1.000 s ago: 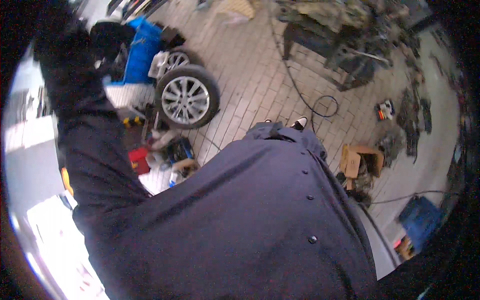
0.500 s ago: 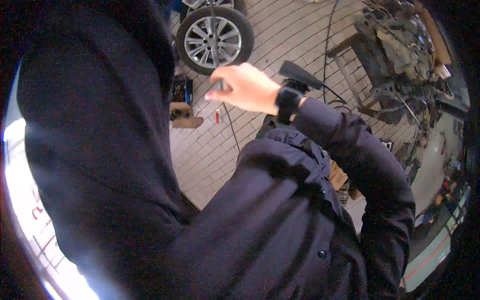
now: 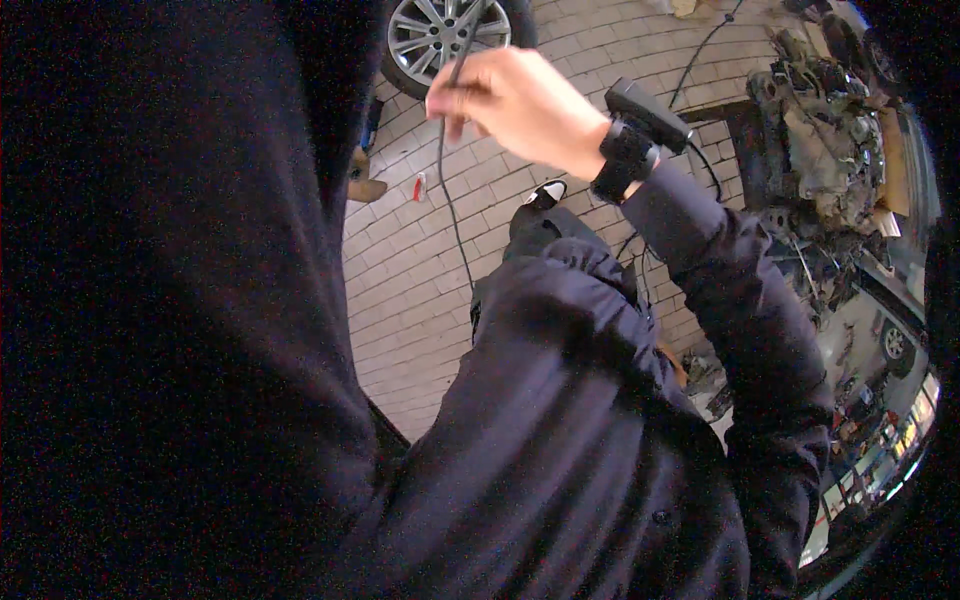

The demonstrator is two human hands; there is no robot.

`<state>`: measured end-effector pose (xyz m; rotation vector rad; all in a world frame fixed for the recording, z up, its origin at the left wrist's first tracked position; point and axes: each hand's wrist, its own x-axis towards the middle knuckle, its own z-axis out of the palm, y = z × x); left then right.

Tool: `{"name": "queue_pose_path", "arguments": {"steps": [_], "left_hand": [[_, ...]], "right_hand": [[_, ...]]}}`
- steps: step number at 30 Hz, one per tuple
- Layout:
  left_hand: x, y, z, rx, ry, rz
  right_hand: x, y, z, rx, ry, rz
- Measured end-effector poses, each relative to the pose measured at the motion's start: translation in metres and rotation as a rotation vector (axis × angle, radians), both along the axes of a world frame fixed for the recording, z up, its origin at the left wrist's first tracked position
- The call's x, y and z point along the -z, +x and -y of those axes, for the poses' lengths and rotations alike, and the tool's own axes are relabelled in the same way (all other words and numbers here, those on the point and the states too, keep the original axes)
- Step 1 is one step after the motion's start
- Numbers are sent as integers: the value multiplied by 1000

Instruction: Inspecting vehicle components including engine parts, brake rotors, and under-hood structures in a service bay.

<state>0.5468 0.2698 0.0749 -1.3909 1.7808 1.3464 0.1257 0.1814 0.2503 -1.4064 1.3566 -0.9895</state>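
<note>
My right hand (image 3: 525, 105) reaches across the upper middle with curled fingers closed around a thin black cable (image 3: 442, 165). The cable runs up past the fingers across the wheel and hangs down toward my leg. A black strap (image 3: 627, 158) wraps my right wrist, with a black box-shaped device (image 3: 648, 112) on it. My raised left sleeve (image 3: 190, 300) fills the left side, and the left hand is out of view. Beyond the right fingers lies a car wheel (image 3: 440, 40) with a silver multi-spoke rim, partly cut off by the top edge.
Light paving tiles (image 3: 400, 300) cover the floor. A cardboard box (image 3: 368, 188) and a small red-and-white item (image 3: 419, 187) lie left of the cable. Greasy machine parts (image 3: 835, 130) are piled on a stand at the right. My shoe (image 3: 547, 194) shows below the right hand.
My right hand has moved up and slightly right in the picture, with the cable now plainly showing across its fingers. The view has shifted, so the wheel sits higher and my shoe shows.
</note>
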Motion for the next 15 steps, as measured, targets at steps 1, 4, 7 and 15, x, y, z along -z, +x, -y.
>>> {"name": "queue_pose_path", "arguments": {"steps": [1, 4, 7, 15], "left_hand": [[2, -2, -1, -7, 4, 2], [6, -13, -2, 1, 24, -1], [12, -18, 3, 18, 32, -10], [28, -40, -7, 54, 63, -71]], "right_hand": [[3, -2, 4, 50, -87, 57], [-24, -20, 22, 161, -291, 7], [-101, -40, 20, 213, -29, 19], [-106, -22, 22, 96, -488, 527]]}}
